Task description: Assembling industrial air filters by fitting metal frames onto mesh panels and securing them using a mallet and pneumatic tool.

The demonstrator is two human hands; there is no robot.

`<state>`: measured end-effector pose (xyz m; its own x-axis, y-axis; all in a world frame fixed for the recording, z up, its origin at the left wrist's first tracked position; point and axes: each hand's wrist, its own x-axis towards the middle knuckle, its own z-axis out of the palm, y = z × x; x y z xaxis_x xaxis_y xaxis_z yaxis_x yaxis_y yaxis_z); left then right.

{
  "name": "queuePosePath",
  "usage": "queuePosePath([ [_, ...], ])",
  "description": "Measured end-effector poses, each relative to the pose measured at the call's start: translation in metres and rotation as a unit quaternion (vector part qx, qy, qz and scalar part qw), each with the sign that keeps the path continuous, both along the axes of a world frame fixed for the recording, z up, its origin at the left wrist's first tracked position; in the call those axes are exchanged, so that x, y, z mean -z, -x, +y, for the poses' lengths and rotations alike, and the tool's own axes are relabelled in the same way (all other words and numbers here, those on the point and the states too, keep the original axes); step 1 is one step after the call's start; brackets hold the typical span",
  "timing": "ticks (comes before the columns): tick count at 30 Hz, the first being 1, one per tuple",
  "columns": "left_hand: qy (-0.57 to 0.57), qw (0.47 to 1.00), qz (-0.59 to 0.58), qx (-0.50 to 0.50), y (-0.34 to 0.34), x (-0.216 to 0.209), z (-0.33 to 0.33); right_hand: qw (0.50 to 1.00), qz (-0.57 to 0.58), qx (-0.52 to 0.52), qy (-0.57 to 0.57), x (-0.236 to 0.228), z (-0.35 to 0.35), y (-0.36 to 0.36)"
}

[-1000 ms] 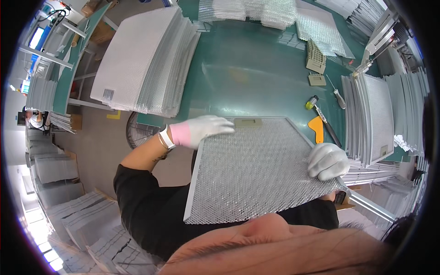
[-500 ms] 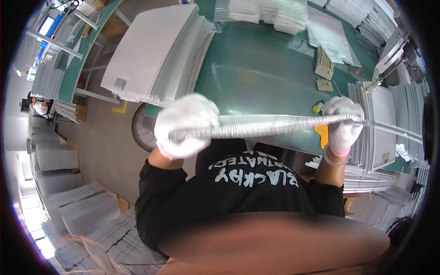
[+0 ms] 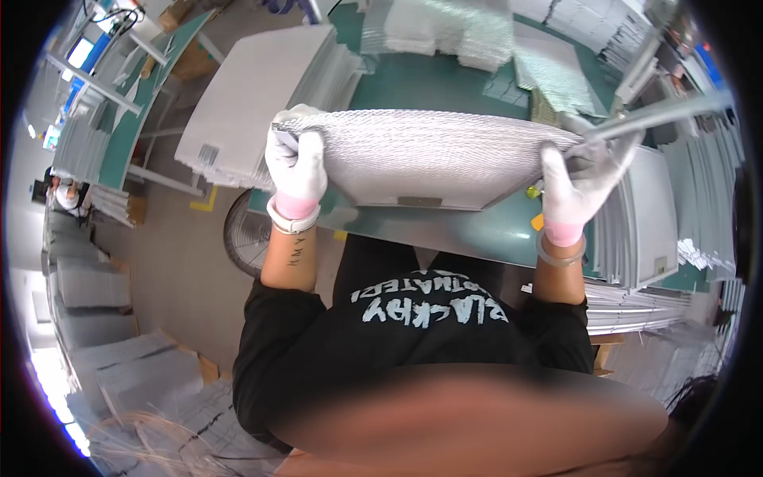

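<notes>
A silver-white mesh panel point(image 3: 429, 155) is held up in front of me, its upper edge bowed and its lower edge close to the green table point(image 3: 397, 226). My left hand point(image 3: 298, 163), in a white glove, is closed around the panel's left upper corner, thumb on the near face. At the opposite corner, my gloved right hand point(image 3: 584, 179) grips the panel with its thumb in front. A long grey metal strip point(image 3: 668, 115) runs out to the right from beside the right hand's fingers. Whether those fingers also hold the strip is unclear.
Stacked panels point(image 3: 254, 87) rise at the left of the table, and upright panels point(image 3: 644, 215) stand at its right. Mesh sheets point(image 3: 449, 28) lie along the far side. A beige block point(image 3: 544, 111) and an orange-yellow tool point(image 3: 538, 222) are partly hidden. A round floor fan point(image 3: 242, 230) stands left.
The panel has tipped from nearly edge-on to showing its broad face. Both hands have moved up and away from me, and the grey strip has swung upward on the right.
</notes>
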<state>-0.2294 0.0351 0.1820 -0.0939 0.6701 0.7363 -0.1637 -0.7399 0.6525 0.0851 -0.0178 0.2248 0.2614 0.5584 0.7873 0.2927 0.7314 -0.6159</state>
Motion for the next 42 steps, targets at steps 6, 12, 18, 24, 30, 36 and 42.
queuePosePath([
  [6, 0.039, 0.998, -0.045, 0.013, -0.008, -0.005, 0.002, 0.931, -0.354, -0.034, 0.086, -0.056, -0.003, -0.033],
  [12, 0.063, 0.997, -0.015, 0.029, -0.033, 0.005, -0.006, 0.858, -0.484, -0.102, 0.139, -0.111, -0.012, -0.035],
  [18, 0.042, 0.99, -0.029, 0.128, -0.06, -0.004, -0.01, 0.822, -0.547, -0.142, 0.069, -0.122, -0.011, -0.022],
  [24, -0.02, 0.974, 0.163, 0.158, -0.049, -0.03, -0.011, 0.746, -0.622, -0.169, 0.167, -0.129, -0.006, 0.009],
  [30, 0.007, 0.991, 0.014, 0.134, -0.066, -0.026, -0.015, 0.782, -0.567, -0.239, 0.101, -0.123, 0.004, 0.009],
  [36, -0.112, 0.991, -0.079, -0.004, -0.084, -0.022, 0.003, 0.795, -0.565, -0.196, 0.1, -0.122, 0.011, 0.011],
  [42, -0.143, 0.971, -0.008, -0.194, -0.088, -0.025, 0.009, 0.8, -0.555, -0.194, 0.122, -0.121, 0.017, 0.015],
])
